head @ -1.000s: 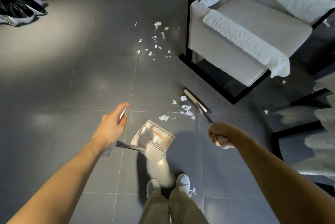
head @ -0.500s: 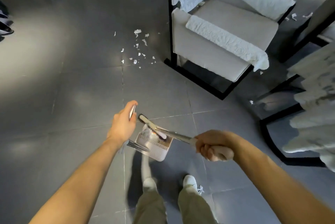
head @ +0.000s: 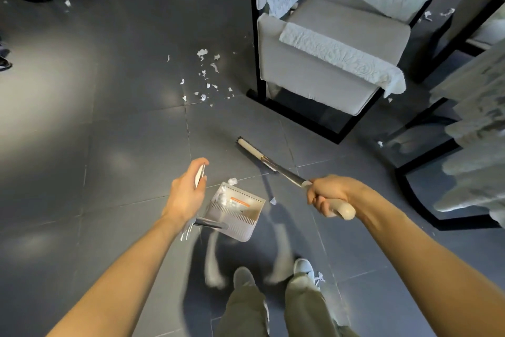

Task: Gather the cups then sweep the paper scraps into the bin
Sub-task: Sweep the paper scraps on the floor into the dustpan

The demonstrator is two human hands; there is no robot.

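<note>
The left hand curls round the white top of the dustpan handle, with the pan just right of it holding paper. The right hand is clenched on the broom grip, the broom's head ahead of the pan and apart from it. 2 bits lie at the pan's edges. Loose scraps dot the floor farther ahead, left of the chair.

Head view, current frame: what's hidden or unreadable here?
- Bin, cups: nowhere in the head view, outside the frame.
- Dustpan handle: mostly covered by the left hand, and its lower end is blurred.
- Dustpan label: too small to read.
- Left shoe: motion-blurred.
- Floor under the chair: hidden by the seat.
</note>
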